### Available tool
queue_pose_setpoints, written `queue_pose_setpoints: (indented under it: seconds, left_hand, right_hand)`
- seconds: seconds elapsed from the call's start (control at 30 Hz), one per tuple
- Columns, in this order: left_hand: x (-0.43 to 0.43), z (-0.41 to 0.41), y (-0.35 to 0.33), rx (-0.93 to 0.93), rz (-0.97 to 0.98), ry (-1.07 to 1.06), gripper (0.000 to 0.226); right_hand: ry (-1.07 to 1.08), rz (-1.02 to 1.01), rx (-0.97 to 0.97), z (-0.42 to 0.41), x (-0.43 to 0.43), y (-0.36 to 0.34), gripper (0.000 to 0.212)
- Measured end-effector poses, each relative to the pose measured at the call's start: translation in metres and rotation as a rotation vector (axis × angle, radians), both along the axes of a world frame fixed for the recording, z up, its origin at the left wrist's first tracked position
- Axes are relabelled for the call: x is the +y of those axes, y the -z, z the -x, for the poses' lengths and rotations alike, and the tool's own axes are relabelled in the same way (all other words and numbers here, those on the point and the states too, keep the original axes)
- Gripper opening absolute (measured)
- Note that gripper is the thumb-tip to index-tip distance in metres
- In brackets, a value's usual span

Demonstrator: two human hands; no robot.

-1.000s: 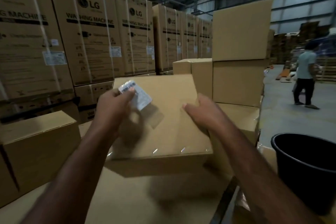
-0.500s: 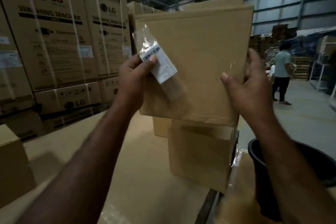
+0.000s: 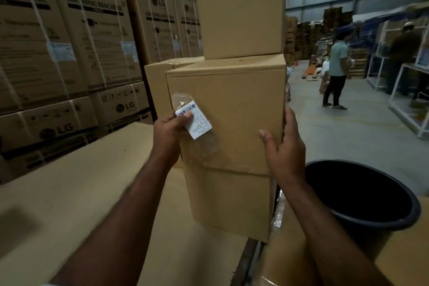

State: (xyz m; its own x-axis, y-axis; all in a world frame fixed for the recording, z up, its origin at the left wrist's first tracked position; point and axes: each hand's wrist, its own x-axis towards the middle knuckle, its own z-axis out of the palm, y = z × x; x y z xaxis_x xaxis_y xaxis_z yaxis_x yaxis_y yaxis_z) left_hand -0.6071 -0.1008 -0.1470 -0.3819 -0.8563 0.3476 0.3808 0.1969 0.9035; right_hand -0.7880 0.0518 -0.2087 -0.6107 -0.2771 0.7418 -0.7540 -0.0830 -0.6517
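Note:
A plain brown cardboard box (image 3: 232,109) stands upright on top of another brown box (image 3: 229,199), its broad face toward me. My left hand (image 3: 170,133) is at the box's left edge and pinches a white barcode label (image 3: 195,121) with clear tape around it, held against the box face. My right hand (image 3: 284,148) grips the box's right edge, thumb on the front face and fingers round the side. A third brown box (image 3: 239,7) stands behind and above it.
A black bucket (image 3: 362,197) stands at the right, beside my right arm. Tall stacks of printed washing-machine cartons (image 3: 69,42) fill the left. A flat cardboard surface (image 3: 81,181) lies below my left arm. Two people (image 3: 336,72) stand on the grey floor at the right.
The box was lifted from lying flat, swung up in both hands, and now stands lower on the stacked box. The label stays pinched in my left hand.

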Motion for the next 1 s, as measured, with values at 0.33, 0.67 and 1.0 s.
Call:
queue_pose_setpoints:
  seconds: [0.33,0.67,1.0]
  left_hand:
    - [-0.023,0.004,-0.002,-0.117,0.056,0.039,0.011]
    - [0.028,0.019,0.023,-0.312,0.315,-0.066,0.019]
    - [0.053,0.045,0.028,-0.114,0.286,0.258,0.014]
  right_hand:
    - [0.015,0.069,-0.027,0.011,-0.016,0.005,0.072]
    - [0.302,0.219,0.277,-0.013,-0.006,-0.005,0.02]
    - [-0.368,-0.065,-0.185,-0.018,0.011,-0.018,0.015]
